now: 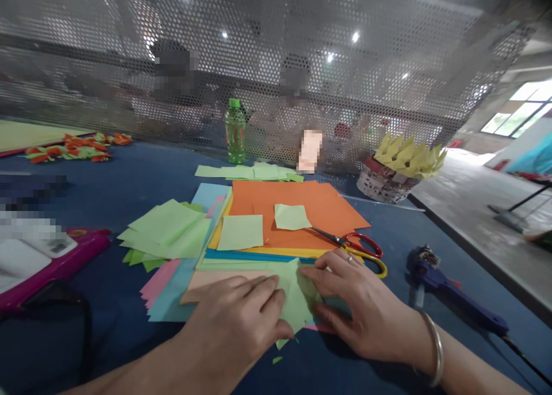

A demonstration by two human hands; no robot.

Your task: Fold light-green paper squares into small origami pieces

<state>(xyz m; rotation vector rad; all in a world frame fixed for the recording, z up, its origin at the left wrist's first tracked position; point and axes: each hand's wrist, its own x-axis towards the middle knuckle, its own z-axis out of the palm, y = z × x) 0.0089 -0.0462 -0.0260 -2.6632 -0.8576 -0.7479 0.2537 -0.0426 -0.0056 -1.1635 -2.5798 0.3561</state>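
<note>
Near the table's front edge, a light green paper square [297, 300] is turned cornerwise and creased, on a stack of coloured sheets. My left hand [245, 314] rests on its left part, fingers bent together and thumb at its lower edge. My right hand [349, 303], with a ring and a bangle, holds its right edge with the index finger and thumb. Just beyond the right hand lie scissors [362, 246] with red and yellow handles. Two light green squares, one on the left [241, 232] and one on the right [292, 217], lie on an orange sheet [328, 205].
Loose green papers [168, 231] lie left of the stack, with green strips [254, 172] behind. A green bottle [235, 133] stands by the perforated screen [267, 44]. At right are a paper-petalled basket [383, 179] and a blue glue gun [457, 300] with a cord.
</note>
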